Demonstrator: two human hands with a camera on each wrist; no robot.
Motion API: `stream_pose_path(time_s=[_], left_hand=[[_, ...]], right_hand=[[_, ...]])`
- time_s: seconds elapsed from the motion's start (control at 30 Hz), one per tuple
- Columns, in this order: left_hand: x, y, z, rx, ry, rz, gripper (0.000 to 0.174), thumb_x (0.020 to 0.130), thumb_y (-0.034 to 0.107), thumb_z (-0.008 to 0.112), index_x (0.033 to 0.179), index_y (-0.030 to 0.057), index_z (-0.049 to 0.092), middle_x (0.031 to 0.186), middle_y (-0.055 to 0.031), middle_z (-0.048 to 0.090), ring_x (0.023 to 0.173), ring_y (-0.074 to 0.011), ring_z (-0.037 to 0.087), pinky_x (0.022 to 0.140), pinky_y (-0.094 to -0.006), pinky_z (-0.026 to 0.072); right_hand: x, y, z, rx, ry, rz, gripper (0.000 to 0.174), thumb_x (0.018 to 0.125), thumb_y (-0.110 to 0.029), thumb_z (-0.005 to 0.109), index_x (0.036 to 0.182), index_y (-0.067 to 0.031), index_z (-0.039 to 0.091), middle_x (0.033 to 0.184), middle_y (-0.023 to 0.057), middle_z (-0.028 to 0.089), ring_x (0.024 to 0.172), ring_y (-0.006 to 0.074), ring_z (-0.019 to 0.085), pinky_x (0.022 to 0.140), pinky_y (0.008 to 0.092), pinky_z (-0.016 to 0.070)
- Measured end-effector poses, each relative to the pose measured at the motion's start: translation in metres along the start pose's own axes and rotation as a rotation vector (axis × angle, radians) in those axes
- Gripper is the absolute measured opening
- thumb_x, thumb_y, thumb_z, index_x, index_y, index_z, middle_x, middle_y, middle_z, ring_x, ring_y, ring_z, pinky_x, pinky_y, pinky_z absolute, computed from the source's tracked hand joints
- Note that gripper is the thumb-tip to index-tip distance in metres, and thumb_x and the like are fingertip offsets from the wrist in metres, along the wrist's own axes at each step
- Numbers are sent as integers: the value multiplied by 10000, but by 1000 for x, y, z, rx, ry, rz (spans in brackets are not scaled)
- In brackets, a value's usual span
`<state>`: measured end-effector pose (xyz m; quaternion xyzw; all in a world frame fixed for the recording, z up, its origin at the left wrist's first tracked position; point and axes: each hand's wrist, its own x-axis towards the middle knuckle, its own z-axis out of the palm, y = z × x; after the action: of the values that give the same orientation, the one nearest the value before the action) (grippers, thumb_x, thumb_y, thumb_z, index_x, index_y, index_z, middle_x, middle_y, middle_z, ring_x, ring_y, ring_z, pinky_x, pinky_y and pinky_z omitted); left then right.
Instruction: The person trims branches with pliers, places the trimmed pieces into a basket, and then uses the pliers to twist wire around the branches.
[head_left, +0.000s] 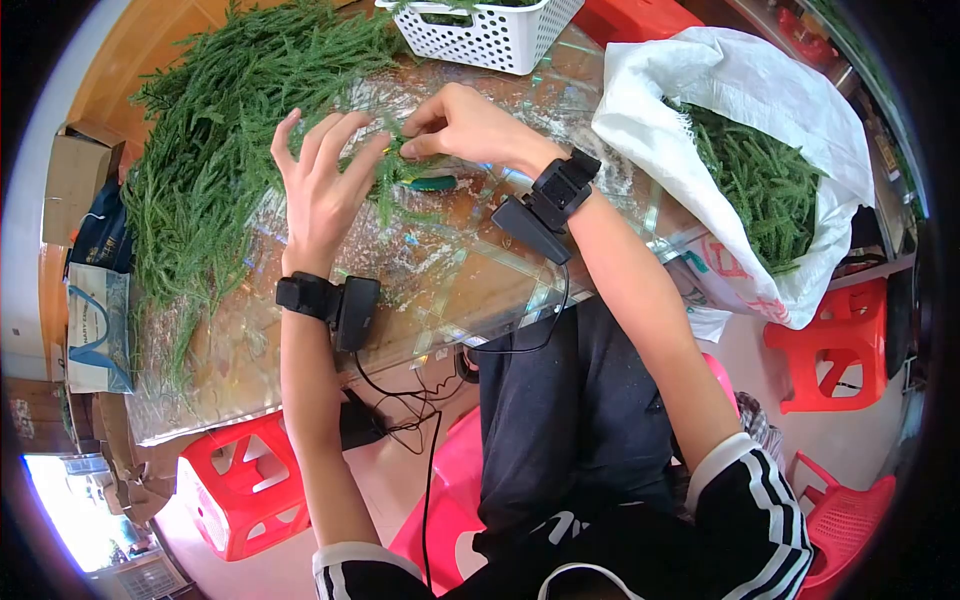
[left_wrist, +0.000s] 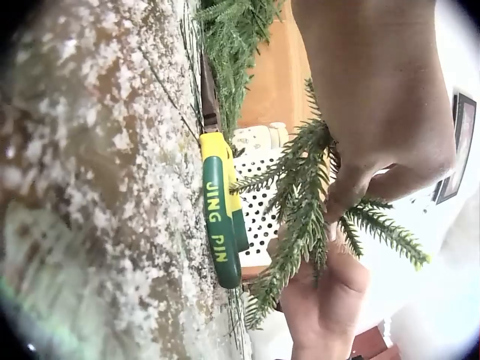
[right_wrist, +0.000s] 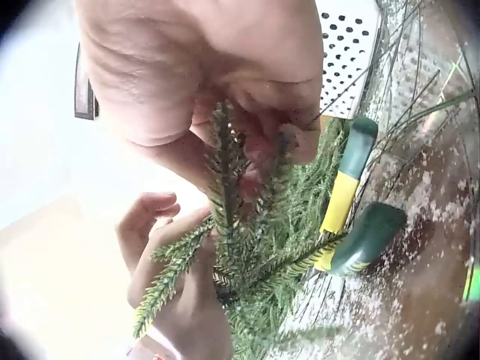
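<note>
Between my hands is a small green artificial pine sprig (left_wrist: pixel 300 199) with several short side twigs. My left hand (head_left: pixel 325 190) pinches it between thumb and fingers, the other fingers spread upward in the head view. From the other side, my right hand (head_left: pixel 475 128) grips the same sprig with curled fingertips; in the right wrist view its fingers (right_wrist: pixel 255 112) close round the upper twigs. Below the hands, pliers (left_wrist: pixel 217 210) with green and yellow handles marked JING PIN lie on the table (head_left: pixel 400 285). In the head view the hands partly cover the sprig.
A big heap of pine branches (head_left: pixel 210 150) covers the table's left side. At the back stands a white perforated basket (head_left: pixel 470 38). To the right, a white woven sack (head_left: pixel 640 95) holds more greenery (head_left: pixel 755 185). White flakes and thin wires litter the tabletop. Red stools (head_left: pixel 245 490) stand around.
</note>
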<state>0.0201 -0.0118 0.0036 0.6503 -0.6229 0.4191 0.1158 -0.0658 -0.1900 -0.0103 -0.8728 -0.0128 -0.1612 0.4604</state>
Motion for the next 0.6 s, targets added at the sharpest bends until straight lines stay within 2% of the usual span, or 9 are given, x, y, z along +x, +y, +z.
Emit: stream_pose_path(time_s=[0.2,0.37,0.47,0.5,0.6], left_hand=[[1,-1,-1,-104,107,-17,193,626,97,698,811,111,646,1000,2,554,973,-176,521,960,-466,284],[3,2,-3,-195,117,-49,137,615,87,701,732,87,629,957,-11,561,948,-195,528,956,-467,292],[2,1,3,-300,167,-192,108,639,84,699,657,52,598,939,-41,547,903,-196,524,923,-386,318],[2,3,5,-299,167,-195,108,639,84,699,657,52,598,939,-41,547,903,-196,524,923,-386,318],[3,10,11,-735,157,-796,169,704,91,694,615,16,571,919,-44,513,836,-159,489,835,-288,338]], right_hand=[[-1,-2,4,62,6,-43,295,723,-157,681,972,-2,650,835,138,657,714,147,590,663,278,451],[-2,-4,10,64,32,-115,261,727,-114,673,966,-9,653,834,118,655,690,132,575,641,259,445],[-3,-8,11,134,52,-168,256,724,-100,674,967,-24,654,775,89,641,667,114,561,605,265,438],[-4,-10,12,134,50,-168,256,724,-100,674,967,-24,654,775,89,641,667,114,561,605,265,438],[-6,-14,16,68,157,-196,214,726,-88,665,926,-13,654,699,80,597,633,150,563,573,287,431]])
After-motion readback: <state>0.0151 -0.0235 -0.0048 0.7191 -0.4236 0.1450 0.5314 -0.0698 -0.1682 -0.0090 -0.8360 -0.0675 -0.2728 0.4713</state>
